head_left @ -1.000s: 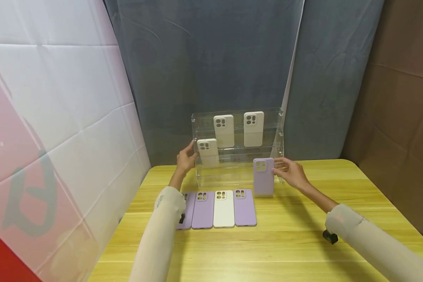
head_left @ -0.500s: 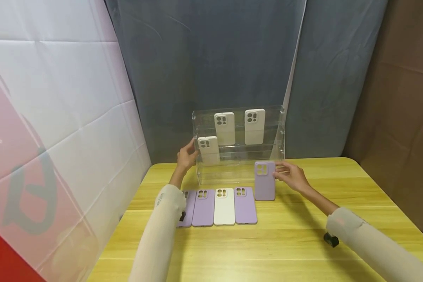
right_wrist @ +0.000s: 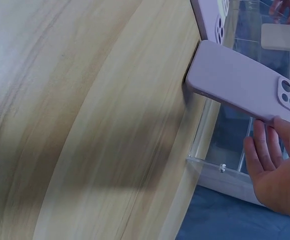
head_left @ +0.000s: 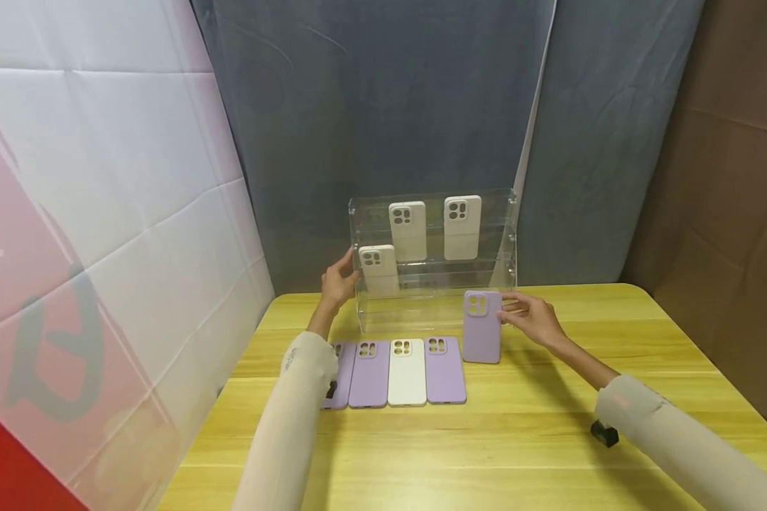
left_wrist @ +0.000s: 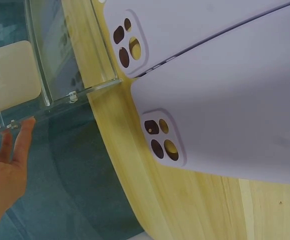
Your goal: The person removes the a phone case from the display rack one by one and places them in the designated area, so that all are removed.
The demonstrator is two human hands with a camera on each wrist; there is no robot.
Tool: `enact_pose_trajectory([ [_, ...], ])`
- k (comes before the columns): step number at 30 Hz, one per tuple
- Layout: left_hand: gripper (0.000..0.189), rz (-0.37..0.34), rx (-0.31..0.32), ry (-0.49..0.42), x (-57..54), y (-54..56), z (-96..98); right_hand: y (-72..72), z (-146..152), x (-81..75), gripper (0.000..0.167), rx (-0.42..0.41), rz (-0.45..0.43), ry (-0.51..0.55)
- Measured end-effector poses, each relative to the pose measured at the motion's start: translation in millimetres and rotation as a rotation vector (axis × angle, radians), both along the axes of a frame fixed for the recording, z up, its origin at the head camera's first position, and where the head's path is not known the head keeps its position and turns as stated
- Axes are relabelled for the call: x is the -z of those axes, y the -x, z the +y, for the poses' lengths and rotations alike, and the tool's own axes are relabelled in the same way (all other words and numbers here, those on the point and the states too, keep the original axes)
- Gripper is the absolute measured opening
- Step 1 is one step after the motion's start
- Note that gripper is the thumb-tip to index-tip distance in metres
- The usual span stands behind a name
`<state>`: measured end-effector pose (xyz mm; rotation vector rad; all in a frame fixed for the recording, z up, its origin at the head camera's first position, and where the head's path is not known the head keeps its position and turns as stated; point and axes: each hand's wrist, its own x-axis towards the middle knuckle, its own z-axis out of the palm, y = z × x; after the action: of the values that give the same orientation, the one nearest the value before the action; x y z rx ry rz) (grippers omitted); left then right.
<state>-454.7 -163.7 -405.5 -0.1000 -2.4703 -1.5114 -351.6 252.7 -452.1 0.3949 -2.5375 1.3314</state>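
Observation:
My right hand (head_left: 532, 319) pinches a purple phone case (head_left: 482, 337) by its right edge. The case stands nearly upright, back toward me, in front of the lower right of a clear acrylic display stand (head_left: 415, 316). In the right wrist view, thumb and fingers meet at the case's (right_wrist: 240, 77) long edge near the camera cutout. At the stand's left side, my left hand (head_left: 339, 284) touches the side panel with extended fingertips (left_wrist: 25, 131). Three white phone cases lean on the stand's tiers: two up high and one white case (head_left: 378, 266) lower left.
Lying in a row before the stand are a white phone case (head_left: 407, 372) and several purple phone cases (head_left: 446, 369), the leftmost partly behind my left sleeve (head_left: 294, 419). A dark curtain (head_left: 383, 106) hangs behind the wooden table (head_left: 434, 454).
My right hand has lowered the purple case slightly and brought it a little nearer to me and rightward. The left hand stays at the stand's side. The head view has shifted slightly.

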Motion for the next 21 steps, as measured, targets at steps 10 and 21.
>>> enact_pose_trajectory([
  [10, 0.064, 0.005, 0.012, -0.014, 0.6, 0.5, -1.6, -2.0, 1.5, 2.1, 0.047, -0.017, -0.033, 0.005],
  [21, 0.063, 0.006, 0.003, -0.002, -0.5, -0.3, -0.3, -5.3, -1.4, 10.8, 0.051, -0.021, -0.056, 0.056],
])
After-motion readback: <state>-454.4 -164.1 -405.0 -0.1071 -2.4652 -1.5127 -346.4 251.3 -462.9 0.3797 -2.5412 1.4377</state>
